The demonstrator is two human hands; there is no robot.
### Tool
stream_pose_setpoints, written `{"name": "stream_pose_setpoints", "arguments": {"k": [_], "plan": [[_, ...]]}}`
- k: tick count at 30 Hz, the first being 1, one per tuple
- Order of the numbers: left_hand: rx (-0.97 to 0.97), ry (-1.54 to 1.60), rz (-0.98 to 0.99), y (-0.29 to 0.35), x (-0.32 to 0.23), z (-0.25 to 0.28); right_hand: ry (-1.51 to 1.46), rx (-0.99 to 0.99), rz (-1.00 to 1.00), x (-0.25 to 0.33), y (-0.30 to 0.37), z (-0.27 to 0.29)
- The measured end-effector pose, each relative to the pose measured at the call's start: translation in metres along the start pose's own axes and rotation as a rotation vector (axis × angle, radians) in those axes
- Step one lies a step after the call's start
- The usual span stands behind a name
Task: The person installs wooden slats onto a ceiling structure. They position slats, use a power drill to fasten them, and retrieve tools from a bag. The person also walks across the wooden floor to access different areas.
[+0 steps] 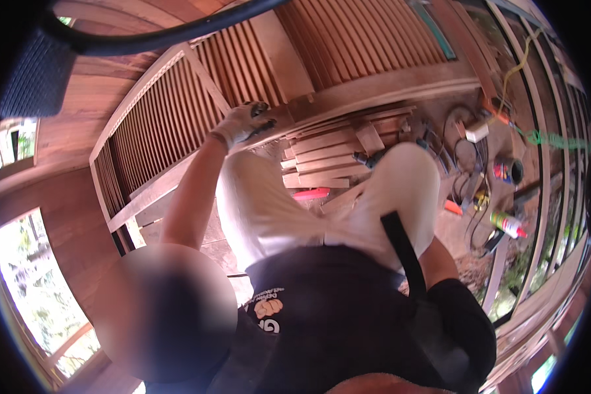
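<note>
My left hand (241, 125), in a pale work glove with dark fingertips, is at the long wooden rail (354, 102) along the near edge of the slatted panels. Its fingers look curled over the rail's edge; their undersides are hidden. Upright slats fill the wooden panel (171, 111) beyond this hand, and a second slatted panel (368, 46) extends to the right. A wide board (282, 52) lies between the slatted sections. My right forearm (438, 262) passes down beside my right thigh, and the hand itself is out of sight.
Wooden strips (328, 154) lie stacked before my knees, near a dark tool (371, 158) and a red object (310, 194). To the right are a white box (477, 133), dark cords, a dark round container (509, 171), a red-tipped white tube (507, 224) and green string (558, 140). Open framing borders that side.
</note>
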State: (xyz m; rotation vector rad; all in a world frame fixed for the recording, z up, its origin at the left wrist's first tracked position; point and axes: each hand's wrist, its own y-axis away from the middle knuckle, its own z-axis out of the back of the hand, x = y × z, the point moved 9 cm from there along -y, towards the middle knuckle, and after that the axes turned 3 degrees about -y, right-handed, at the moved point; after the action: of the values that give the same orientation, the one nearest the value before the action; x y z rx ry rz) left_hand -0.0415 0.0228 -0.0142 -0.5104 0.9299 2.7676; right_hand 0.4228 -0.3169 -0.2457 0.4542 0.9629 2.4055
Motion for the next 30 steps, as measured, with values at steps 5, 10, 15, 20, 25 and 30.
{"name": "stream_pose_setpoints", "arguments": {"k": [5, 10, 15, 20, 25, 30], "plan": [[0.062, 0.043, -0.024, 0.008, 0.004, -0.003, -0.116, -0.239, 0.039, 0.017, 0.000, 0.162], [0.176, 0.501, -0.308, -0.035, 0.047, -0.015, -0.032, -0.345, 0.578, 0.181, 0.056, 0.354], [-0.282, 0.170, -0.376, -0.042, 0.070, -0.016, 0.305, 0.032, 0.281, 0.254, 0.016, 0.220], [-0.411, 0.257, -0.201, -0.035, 0.056, -0.010, 0.190, -0.283, 0.094, 0.243, -0.001, 0.138], [-0.352, 0.366, -0.128, -0.032, 0.073, -0.018, 0.177, -0.311, 0.592, 0.319, 0.063, 0.194], [-0.355, 0.294, -0.140, -0.028, 0.057, -0.005, 0.180, -0.514, 0.875, 0.378, 0.109, 0.199]]}}
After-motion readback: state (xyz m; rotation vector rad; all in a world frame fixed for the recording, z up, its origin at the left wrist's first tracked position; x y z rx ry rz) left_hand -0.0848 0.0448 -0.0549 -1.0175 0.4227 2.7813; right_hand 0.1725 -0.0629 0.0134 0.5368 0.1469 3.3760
